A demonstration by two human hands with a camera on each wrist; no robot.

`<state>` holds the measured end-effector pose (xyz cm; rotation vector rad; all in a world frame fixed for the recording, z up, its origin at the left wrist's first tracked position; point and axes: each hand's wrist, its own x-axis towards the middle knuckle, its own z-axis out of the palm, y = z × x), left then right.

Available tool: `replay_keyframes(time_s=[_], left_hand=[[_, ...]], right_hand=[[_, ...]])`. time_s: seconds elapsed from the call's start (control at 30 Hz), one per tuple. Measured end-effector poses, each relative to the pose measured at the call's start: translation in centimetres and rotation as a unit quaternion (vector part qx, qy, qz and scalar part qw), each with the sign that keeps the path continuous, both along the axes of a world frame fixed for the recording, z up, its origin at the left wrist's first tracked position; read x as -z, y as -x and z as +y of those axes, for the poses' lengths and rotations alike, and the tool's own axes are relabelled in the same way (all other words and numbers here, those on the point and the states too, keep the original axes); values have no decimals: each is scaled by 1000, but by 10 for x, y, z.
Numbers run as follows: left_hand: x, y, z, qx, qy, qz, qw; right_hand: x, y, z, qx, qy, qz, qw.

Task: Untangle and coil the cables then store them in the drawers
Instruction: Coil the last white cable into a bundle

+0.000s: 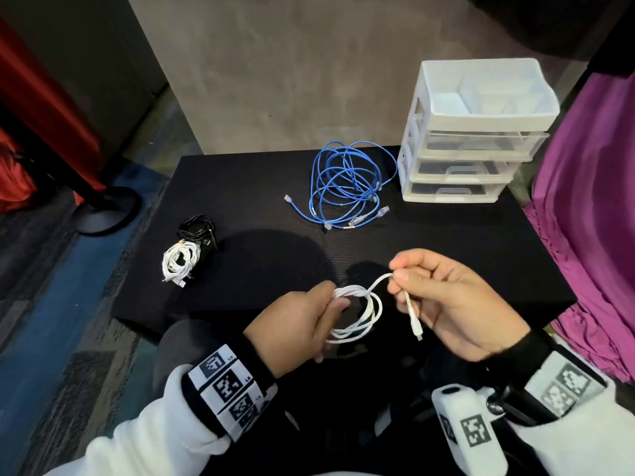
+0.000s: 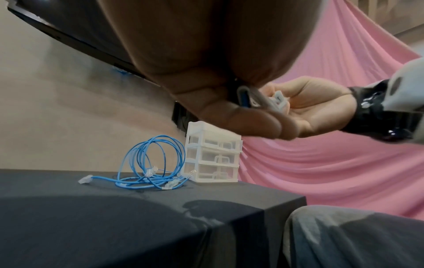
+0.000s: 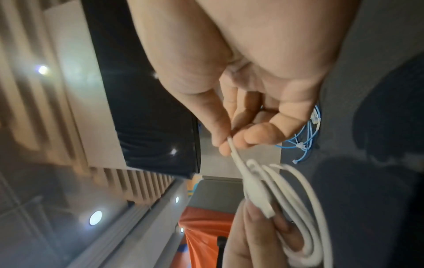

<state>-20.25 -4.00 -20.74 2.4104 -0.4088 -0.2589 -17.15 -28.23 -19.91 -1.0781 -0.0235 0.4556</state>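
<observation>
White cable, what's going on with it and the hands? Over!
Left hand grips white cable coil; right hand pinches its loose end. Blue cable still tangled on table. Drawers shut. Nothing in the way.

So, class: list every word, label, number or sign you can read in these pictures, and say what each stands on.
"L4": beside a square black-and-white marker on the left wristband.
A second small code beside the marker above it: too blurred to read for certain.
Right wristband and the white wrist device: square coded markers only, no readable words.
Drawer unit and cables: no text visible.
</observation>
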Motion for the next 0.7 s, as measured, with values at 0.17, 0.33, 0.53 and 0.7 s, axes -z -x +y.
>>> replay_keyframes(time_s=[0.17,0.33,0.53,0.7], left_hand=[[-12,6,-2,-25,116,50,992],[-4,11,-22,-135,213,39,967],[5,12,-28,-172,189,31,966],[9,13,-29,-157,174,19,972]], right_hand=[[-2,-4,0,45,213,-156,964],[17,10,26,94,214,-139,962],[19,26,43,111,181,-59,975],[18,27,51,131,71,-3,989]])
